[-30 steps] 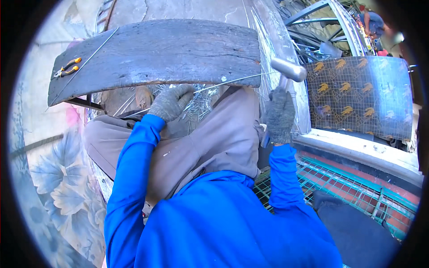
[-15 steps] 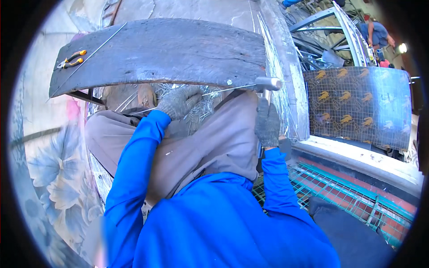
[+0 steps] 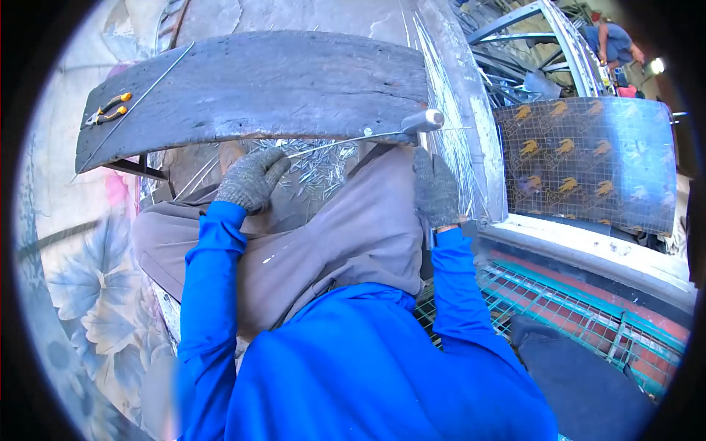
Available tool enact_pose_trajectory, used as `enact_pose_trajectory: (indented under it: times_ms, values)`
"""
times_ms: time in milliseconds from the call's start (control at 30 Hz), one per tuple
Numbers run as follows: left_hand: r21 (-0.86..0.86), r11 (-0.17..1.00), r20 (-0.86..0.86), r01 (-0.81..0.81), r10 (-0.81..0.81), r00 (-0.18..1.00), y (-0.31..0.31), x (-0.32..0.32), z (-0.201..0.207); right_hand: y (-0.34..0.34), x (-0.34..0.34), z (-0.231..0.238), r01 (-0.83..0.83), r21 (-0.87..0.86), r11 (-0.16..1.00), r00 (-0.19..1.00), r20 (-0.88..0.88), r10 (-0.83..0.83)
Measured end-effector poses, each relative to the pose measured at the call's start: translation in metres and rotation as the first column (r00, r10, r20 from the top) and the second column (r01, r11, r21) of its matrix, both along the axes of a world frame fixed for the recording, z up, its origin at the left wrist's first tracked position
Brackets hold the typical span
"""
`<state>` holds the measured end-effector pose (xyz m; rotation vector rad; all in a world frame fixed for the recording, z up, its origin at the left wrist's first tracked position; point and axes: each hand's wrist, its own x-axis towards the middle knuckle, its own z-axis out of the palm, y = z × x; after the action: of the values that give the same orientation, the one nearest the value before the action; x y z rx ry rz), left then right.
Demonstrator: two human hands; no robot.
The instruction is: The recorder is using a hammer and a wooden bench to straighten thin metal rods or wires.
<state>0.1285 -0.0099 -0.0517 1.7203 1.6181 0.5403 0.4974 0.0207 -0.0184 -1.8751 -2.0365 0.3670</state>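
My left hand (image 3: 254, 178), in a grey knit glove, is closed on a thin metal rod (image 3: 338, 143) below the near edge of a dark wooden bench (image 3: 257, 88). The rod slants up to the right, to the bench's right near corner, and passes under or behind a hammer's (image 3: 423, 121) head. My gloved right hand (image 3: 437, 191) is closed round the hammer's handle, which it mostly hides. Whether the hammer head presses on the rod cannot be told. Orange-and-black pliers (image 3: 109, 109) lie at the bench's left end, beside another thin rod (image 3: 140, 99).
Many short cut metal pieces (image 3: 320, 169) lie on the ground beyond my legs. Long thin rods (image 3: 445, 95) run along a concrete ledge at right. A patterned board (image 3: 588, 162), green wire mesh (image 3: 566, 316) and metal frames stand farther right. Another person (image 3: 614, 44) works at far right.
My left hand has moved left, and the rod no longer shows to the left of it. The right hand and hammer stay near the bench's corner. The view has shifted slightly.
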Motion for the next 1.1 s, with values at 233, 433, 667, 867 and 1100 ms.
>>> enact_pose_trajectory:
  times_ms: [233, 433, 667, 867, 1100]
  values:
    - [0.007, 0.999, -0.013, 0.047, -0.047, 0.999, 0.003, 0.008, 0.005, -0.003, -0.034, 0.063, 0.298, -0.069, 0.952, 0.902, -0.307, -0.304]
    - [-0.012, 1.0, 0.033, 0.023, -0.023, 0.999, 0.008, 0.014, 0.008, -0.001, 0.02, 0.013, -0.118, 0.075, 0.99, 0.956, 0.278, 0.093]
    - [0.113, 0.993, 0.022, 0.036, -0.039, 0.999, 0.01, 0.031, 0.008, -0.015, 0.019, 0.009, 0.13, 0.016, 0.991, 0.989, 0.076, -0.13]
    - [0.113, 0.993, 0.024, 0.015, -0.018, 1.0, 0.005, 0.031, 0.009, -0.007, 0.006, 0.048, -0.325, 0.102, 0.94, 0.834, 0.499, 0.234]
    - [0.188, 0.982, 0.036, 0.031, -0.039, 0.999, 0.011, 0.041, 0.008, -0.014, 0.025, 0.013, -0.322, 0.242, 0.915, 0.829, 0.54, 0.148]
